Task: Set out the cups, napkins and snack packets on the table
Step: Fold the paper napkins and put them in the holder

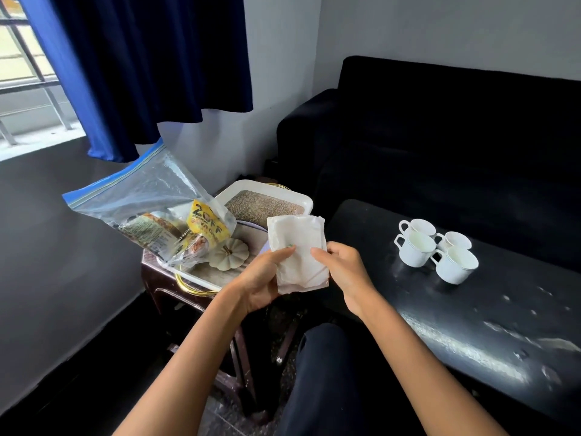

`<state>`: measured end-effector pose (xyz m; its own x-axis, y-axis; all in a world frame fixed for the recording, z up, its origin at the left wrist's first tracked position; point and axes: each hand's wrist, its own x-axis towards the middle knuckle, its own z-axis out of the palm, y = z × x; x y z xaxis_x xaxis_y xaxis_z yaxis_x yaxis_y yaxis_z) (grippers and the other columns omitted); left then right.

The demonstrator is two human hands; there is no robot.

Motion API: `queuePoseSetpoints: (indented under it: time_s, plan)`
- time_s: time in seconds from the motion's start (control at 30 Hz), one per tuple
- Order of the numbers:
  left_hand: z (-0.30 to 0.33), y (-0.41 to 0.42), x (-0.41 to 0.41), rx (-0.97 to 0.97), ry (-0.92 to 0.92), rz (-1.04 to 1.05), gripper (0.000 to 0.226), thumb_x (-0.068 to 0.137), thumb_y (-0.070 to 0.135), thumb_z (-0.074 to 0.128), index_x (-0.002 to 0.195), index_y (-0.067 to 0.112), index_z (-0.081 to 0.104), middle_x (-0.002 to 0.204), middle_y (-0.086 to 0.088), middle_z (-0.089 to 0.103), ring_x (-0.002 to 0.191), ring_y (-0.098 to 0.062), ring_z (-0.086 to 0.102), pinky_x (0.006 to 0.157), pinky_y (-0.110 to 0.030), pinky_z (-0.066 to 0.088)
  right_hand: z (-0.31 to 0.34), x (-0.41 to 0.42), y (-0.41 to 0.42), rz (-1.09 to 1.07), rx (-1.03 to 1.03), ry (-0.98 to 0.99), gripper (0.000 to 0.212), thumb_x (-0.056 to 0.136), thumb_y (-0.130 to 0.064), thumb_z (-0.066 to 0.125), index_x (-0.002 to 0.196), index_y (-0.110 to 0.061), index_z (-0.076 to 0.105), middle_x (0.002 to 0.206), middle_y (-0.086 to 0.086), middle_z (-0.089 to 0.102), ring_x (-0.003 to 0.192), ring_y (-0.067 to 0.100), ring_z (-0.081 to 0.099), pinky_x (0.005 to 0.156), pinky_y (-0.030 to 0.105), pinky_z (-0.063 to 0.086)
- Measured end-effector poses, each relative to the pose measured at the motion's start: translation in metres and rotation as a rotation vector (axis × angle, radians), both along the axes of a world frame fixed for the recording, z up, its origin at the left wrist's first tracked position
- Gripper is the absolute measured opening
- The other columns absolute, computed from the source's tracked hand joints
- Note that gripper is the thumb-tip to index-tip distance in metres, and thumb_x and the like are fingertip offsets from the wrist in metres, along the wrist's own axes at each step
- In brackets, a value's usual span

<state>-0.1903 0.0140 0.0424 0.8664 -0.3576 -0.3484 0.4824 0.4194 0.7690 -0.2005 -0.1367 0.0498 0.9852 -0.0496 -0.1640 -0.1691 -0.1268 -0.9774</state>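
Both hands, left hand (264, 278) and right hand (345, 272), grip crumpled white napkins (297, 247).

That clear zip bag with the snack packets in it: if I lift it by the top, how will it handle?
The zip bag is thin clear film, so it will probably sag and crinkle. The snack packets sit bunched low, so the weight likely hangs at the bottom and shifts. It looks light; the glossy film may slip in a loose grip.

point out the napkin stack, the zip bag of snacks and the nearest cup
napkin stack (297, 247), head view, on the top napkin's face between the two hands
zip bag (147, 196), head view, on its clear upper panel
nearest cup (456, 267), head view, on its outer front wall
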Motion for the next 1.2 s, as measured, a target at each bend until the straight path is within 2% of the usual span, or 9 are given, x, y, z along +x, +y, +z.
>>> queuePoseSetpoints:
  time_s: [0.17, 0.3, 0.43, 0.53, 0.63, 0.73, 0.9, 1.03, 1.2]
  plan:
    - [0.0, -0.01, -0.004, 0.152, -0.109, -0.094, 0.016, 0.094, 0.016, 0.054, 0.107, 0.018, 0.062, 0.093, -0.005, 0.075, 0.083, -0.022, 0.07, 0.063, -0.034, 0.057, 0.004, -0.011, -0.01, -0.171, -0.01, -0.073, 0.03, 0.086, -0.012, 0.059, 0.095, 0.016, 0.055, 0.094, 0.037, 0.059, 0.076, 0.023, 0.052, 0.067, 0.037, 0.042]
    - [-0.004, -0.02, -0.005, 0.225, -0.109, -0.052, 0.016, 0.088, 0.008, 0.062, 0.103, 0.006, 0.066, 0.091, -0.009, 0.073, 0.073, -0.018, 0.071, 0.055, -0.025, 0.058, 0.005, -0.02, -0.025, -0.169, 0.015, -0.092, 0.012, 0.087, -0.012, 0.061, 0.089, -0.001, 0.065, 0.091, 0.023, 0.069, 0.078, 0.023, 0.064, 0.072, 0.041, 0.054]
    - [-0.006, -0.035, -0.01, 0.263, -0.156, -0.03, 0.018, 0.082, 0.003, 0.067, 0.1, 0.004, 0.067, 0.079, -0.006, 0.075, 0.067, -0.016, 0.072, 0.051, -0.025, 0.057, 0.002, -0.035, -0.044, -0.104, 0.072, -0.096, 0.001, 0.086, -0.017, 0.065, 0.087, -0.016, 0.065, 0.076, 0.001, 0.07, 0.065, 0.006, 0.067, 0.053, 0.022, 0.053]
    - [-0.004, -0.048, -0.018, 0.289, -0.176, -0.072, 0.019, 0.083, 0.005, 0.067, 0.102, 0.006, 0.068, 0.078, -0.005, 0.075, 0.064, -0.015, 0.071, 0.047, -0.022, 0.053, 0.001, -0.045, -0.06, -0.111, 0.061, -0.075, 0.011, 0.083, -0.011, 0.068, 0.089, -0.02, 0.066, 0.088, 0.006, 0.074, 0.082, 0.02, 0.071, 0.073, 0.036, 0.057]
    - [0.001, -0.061, -0.023, 0.301, -0.204, -0.131, 0.02, 0.083, 0.012, 0.068, 0.103, 0.011, 0.069, 0.091, -0.007, 0.076, 0.078, -0.018, 0.073, 0.059, -0.026, 0.057, 0.003, -0.055, -0.077, -0.151, 0.057, -0.09, 0.016, 0.08, -0.004, 0.069, 0.084, -0.02, 0.067, 0.086, 0.006, 0.074, 0.084, 0.022, 0.071, 0.078, 0.036, 0.057]
    - [0.008, -0.077, -0.029, 0.259, -0.197, -0.184, 0.02, 0.084, 0.015, 0.068, 0.104, 0.014, 0.07, 0.098, -0.007, 0.075, 0.086, -0.021, 0.072, 0.066, -0.029, 0.058, 0.007, -0.066, -0.101, -0.147, 0.053, -0.088, 0.015, 0.078, -0.003, 0.07, 0.087, -0.015, 0.068, 0.088, 0.009, 0.074, 0.086, 0.024, 0.071, 0.082, 0.037, 0.056]
    - [0.015, -0.123, -0.042, 0.208, -0.12, -0.154, 0.015, 0.079, 0.006, 0.07, 0.092, 0.012, 0.072, 0.09, -0.006, 0.076, 0.076, -0.02, 0.073, 0.057, -0.028, 0.057, 0.018, -0.085, -0.15, -0.123, 0.083, -0.069, 0.02, 0.078, -0.008, 0.072, 0.097, -0.012, 0.067, 0.093, 0.007, 0.074, 0.091, 0.023, 0.07, 0.08, 0.034, 0.056]
    - [0.015, -0.178, -0.054, 0.044, 0.05, -0.064, 0.025, 0.081, 0.003, 0.068, 0.105, 0.008, 0.064, 0.089, -0.009, 0.075, 0.072, -0.02, 0.073, 0.054, -0.029, 0.057, 0.023, -0.108, -0.187, -0.207, 0.285, -0.063, 0.046, 0.069, -0.031, 0.081, 0.108, -0.014, 0.064, 0.101, 0.006, 0.073, 0.093, 0.022, 0.07, 0.072, 0.037, 0.058]
    - [0.007, -0.255, -0.086, -0.157, 0.209, -0.061, 0.022, 0.084, 0.001, 0.063, 0.106, 0.003, 0.06, 0.087, -0.012, 0.072, 0.073, -0.02, 0.07, 0.061, -0.026, 0.06, 0.008, -0.147, -0.221, -0.376, 0.423, 0.014, 0.059, 0.059, -0.031, 0.084, 0.108, -0.011, 0.061, 0.1, 0.008, 0.073, 0.093, 0.025, 0.071, 0.075, 0.043, 0.059]
